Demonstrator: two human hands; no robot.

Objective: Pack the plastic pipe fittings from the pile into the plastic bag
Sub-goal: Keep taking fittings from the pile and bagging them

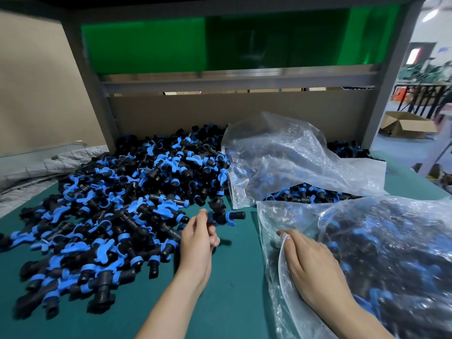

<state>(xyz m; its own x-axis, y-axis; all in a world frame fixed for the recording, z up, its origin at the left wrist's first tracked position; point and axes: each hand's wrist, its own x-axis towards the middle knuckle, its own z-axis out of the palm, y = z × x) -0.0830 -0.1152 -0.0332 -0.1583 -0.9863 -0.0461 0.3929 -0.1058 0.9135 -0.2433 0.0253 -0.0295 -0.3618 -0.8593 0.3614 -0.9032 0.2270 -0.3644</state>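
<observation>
A big pile of black pipe fittings with blue rings and handles [127,192] covers the left and middle of the green table. My left hand [198,238] pinches one black-and-blue fitting [221,212] just off the pile's right edge, lifted a little above the table. At the lower right lies a clear plastic bag [379,253], well filled with fittings. My right hand [310,265] grips the bag's rim at its left opening.
A second clear bag [293,152] lies crumpled behind, partly over more fittings. A cardboard wall [220,111] and grey metal frame [93,94] close the back. Grey cloth [49,165] lies at the left edge. Bare green table mat [234,277] shows between my arms.
</observation>
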